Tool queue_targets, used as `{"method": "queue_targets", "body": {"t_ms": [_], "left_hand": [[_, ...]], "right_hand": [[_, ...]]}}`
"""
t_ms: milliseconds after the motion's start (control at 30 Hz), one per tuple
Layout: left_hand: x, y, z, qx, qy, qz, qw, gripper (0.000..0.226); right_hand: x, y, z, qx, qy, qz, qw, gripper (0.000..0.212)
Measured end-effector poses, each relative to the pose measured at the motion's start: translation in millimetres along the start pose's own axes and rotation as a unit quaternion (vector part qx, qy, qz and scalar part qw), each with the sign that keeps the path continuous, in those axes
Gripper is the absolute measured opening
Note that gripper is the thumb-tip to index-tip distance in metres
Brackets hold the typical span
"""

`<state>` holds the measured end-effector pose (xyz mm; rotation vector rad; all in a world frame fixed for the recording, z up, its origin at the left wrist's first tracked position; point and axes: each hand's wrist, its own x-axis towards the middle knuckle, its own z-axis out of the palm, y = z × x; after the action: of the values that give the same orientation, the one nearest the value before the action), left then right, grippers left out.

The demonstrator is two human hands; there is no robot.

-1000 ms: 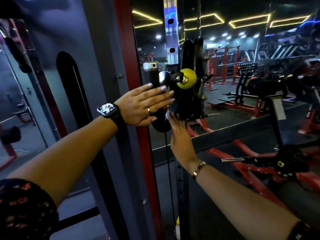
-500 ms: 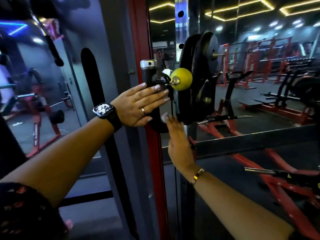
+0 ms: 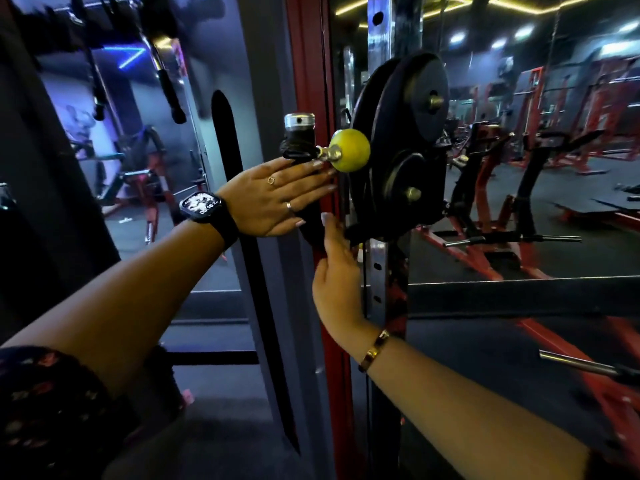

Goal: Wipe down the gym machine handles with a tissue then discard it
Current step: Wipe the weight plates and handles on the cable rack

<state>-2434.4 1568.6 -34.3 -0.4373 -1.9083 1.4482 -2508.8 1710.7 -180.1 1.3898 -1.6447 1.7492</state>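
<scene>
Handle [image 3: 299, 133] stands just beside yellow ball [image 3: 350, 151] and weight plates [image 3: 412, 133].

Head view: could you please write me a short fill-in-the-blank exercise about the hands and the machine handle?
1. The ball beside the top of the handle is ___ in colour.
2. The left hand has a black ___ on its wrist.
3. The right hand has a gold ___ on its wrist.
4. The black weight plates hang to the ___ of the ball.
Missing words: yellow; watch; bracelet; right.
</scene>
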Motion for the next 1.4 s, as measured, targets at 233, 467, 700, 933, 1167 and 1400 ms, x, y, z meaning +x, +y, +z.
{"method": "queue_targets", "body": {"t_ms": [233, 467, 700, 933, 1167, 1400], "left_hand": [[3.6, -27.6, -13.3, 0.019, -0.020, 0.044, 0.999, 0.054], [2.7, -52.5, -11.7, 0.028, -0.013, 0.062, 0.998, 0.055], [1.1, -49.5, 0.9, 0.000, 0.022, 0.063, 0.998, 0.055], [-2.4, -45.7, 11.3, 0.009, 0.046, 0.051, 0.998, 0.055], [-2.5, -35.0, 12.8, 0.019, 0.064, 0.036, 0.997, 0.058], [-11.1, 1.3, 17.8, -0.008, 0.062, 0.072, 0.995, 0.059]], "right_hand": [[-13.5, 6.9, 9.9, -0.068, -0.018, -0.068, 0.995, 0.070], [14.4, 36.8, -2.7, -0.238, -0.058, -0.278, 0.929, 0.075], [47.0, 18.9, -43.1, -0.376, -0.093, -0.429, 0.816, 0.047], [70.7, 7.2, -52.3, -0.446, -0.144, -0.496, 0.731, 0.043], [45.3, 14.7, -42.9, -0.445, -0.141, -0.465, 0.752, 0.044], [3.0, 52.1, -54.3, -0.399, -0.128, -0.385, 0.822, 0.066]]}}
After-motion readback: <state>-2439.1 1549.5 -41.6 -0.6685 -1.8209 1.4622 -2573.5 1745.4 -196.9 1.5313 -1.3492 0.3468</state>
